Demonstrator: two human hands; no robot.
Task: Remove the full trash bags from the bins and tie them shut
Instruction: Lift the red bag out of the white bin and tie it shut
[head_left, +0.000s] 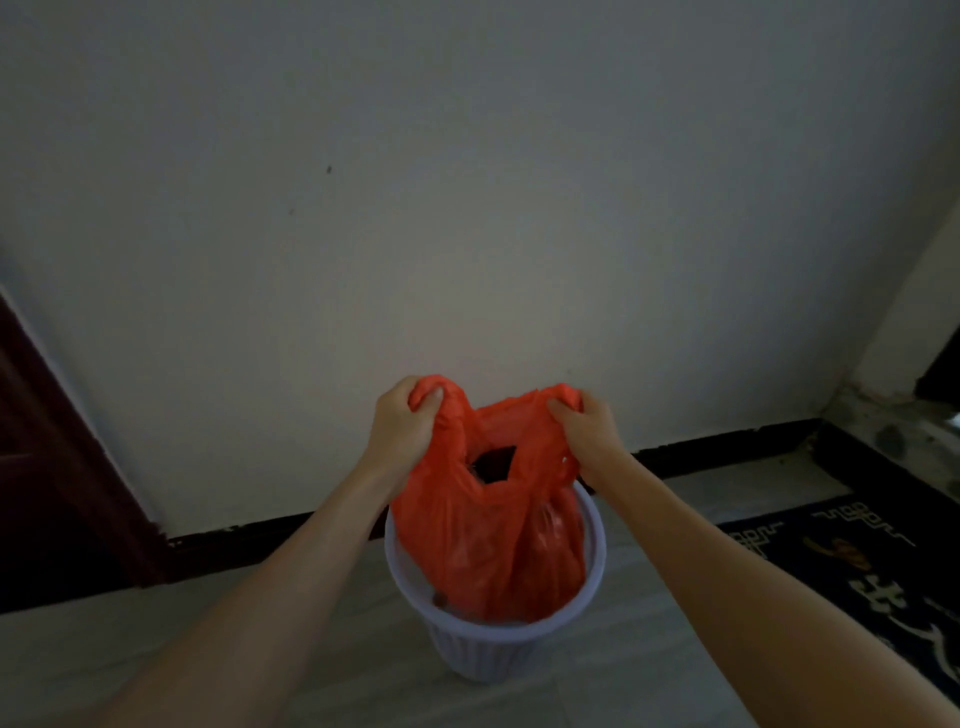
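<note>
Behind the fingers stands a plain off-white painted wall (467, 208), with a black skirting strip (727, 447) along its bottom edge. Below the fingers is a floor of pale grey tiles (156, 649). Far to the left of the fingers is a dark brown wooden door (47, 467), and far to the right, on the floor, lies a black rug with white ornaments (857, 561). Directly under the fingers stands a round pale lilac plastic bin with ribbed sides (483, 649). Inside it sits an orange thin plastic trash bag (483, 530); its lower part is still in the bin, and its upper part rises above the rim, up to the fingers. Between the two gripped corners the mouth of the bag is partly open, and something dark shows inside. The left hand (402, 421) holds the left top corner of the bag, with the fingers curled tightly round the bunched plastic. The right hand (587, 426) holds the right top corner in the same way, its fingers closed round the plastic.
</note>
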